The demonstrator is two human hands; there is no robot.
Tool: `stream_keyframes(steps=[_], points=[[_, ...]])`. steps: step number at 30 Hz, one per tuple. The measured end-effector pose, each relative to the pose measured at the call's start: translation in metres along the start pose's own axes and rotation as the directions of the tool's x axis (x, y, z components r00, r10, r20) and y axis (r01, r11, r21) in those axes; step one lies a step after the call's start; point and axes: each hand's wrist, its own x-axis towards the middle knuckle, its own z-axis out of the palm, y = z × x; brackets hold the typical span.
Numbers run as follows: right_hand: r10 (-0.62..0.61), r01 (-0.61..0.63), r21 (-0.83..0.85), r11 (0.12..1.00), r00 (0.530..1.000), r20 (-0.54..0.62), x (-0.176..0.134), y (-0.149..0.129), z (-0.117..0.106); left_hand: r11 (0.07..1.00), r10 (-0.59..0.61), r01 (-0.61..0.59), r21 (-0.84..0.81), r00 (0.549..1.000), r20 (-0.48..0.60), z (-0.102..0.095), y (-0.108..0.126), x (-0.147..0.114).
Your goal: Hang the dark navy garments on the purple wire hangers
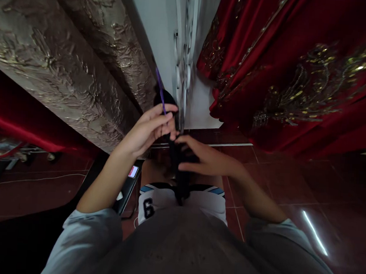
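A slim purple stick (160,86) points up and away from my left hand (152,127), pinched between the thumb and fingers. My right hand (203,157) is close by on the right, its fingers bent around a long black bundle (180,174) that hangs down over my lap. The bundle looks like hair or yarn; the dim light hides which. Where the fingertips of both hands meet, they nearly touch, and fine detail is lost. Behind my left fingers sits a dark rounded shape (165,96) that I cannot make out.
Beige textured cloth (82,60) hangs on the left, and red sequined cloth (292,77) on the right. A pale panel with a white scrolled frame (183,50) stands ahead. Beside my left leg, a phone (133,171) lies on a dark seat (126,195). Red tiles (273,184) cover the floor.
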Motion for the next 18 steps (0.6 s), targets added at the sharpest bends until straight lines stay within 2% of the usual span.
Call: stream_keyframes(steps=[2,3,5,7,9,11,13,14,15,16,18], points=[[0.067,-0.064,0.022,0.998,0.987,-0.149,0.009,0.023,0.002,0.987,-0.160,0.158,0.022,0.981,0.113,-0.005,0.001,-0.018],[0.104,-0.104,0.013,0.995,0.960,-0.261,0.012,0.035,0.000,0.975,-0.212,0.200,0.092,0.967,0.143,-0.009,0.002,-0.027],[0.121,-0.167,-0.070,0.983,0.893,-0.434,0.016,0.058,-0.009,0.932,-0.258,0.213,0.291,0.958,0.124,-0.020,0.005,-0.044],[0.061,-0.178,-0.190,0.966,0.866,-0.496,0.017,0.075,-0.019,0.871,-0.212,0.163,0.464,0.976,0.057,-0.034,0.009,-0.055],[0.018,-0.146,-0.231,0.962,0.877,-0.480,0.017,0.084,-0.026,0.817,-0.133,0.090,0.569,0.991,0.034,-0.051,0.010,-0.058],[0.070,-0.144,-0.139,0.980,0.897,-0.437,0.017,0.086,-0.032,0.782,-0.036,0.018,0.624,0.999,0.016,-0.069,0.005,-0.053],[0.159,-0.170,0.009,0.985,0.904,-0.396,0.021,0.083,-0.040,0.726,0.156,-0.058,0.685,0.984,-0.082,-0.083,-0.006,-0.043],[0.189,-0.174,0.074,0.982,0.895,-0.403,0.025,0.081,-0.045,0.680,0.291,-0.094,0.727,0.945,-0.149,-0.087,-0.013,-0.038],[0.200,-0.159,0.127,0.979,0.874,-0.444,0.030,0.078,-0.051,0.624,0.436,-0.120,0.772,0.873,-0.217,-0.089,-0.021,-0.032],[0.195,-0.129,0.162,0.978,0.835,-0.515,0.037,0.075,-0.060,0.568,0.573,-0.132,0.812,0.772,-0.275,-0.086,-0.028,-0.028],[0.177,-0.072,0.179,0.981,0.706,-0.686,0.052,0.070,-0.079,0.489,0.753,-0.123,0.863,0.560,-0.347,-0.073,-0.042,-0.023]])
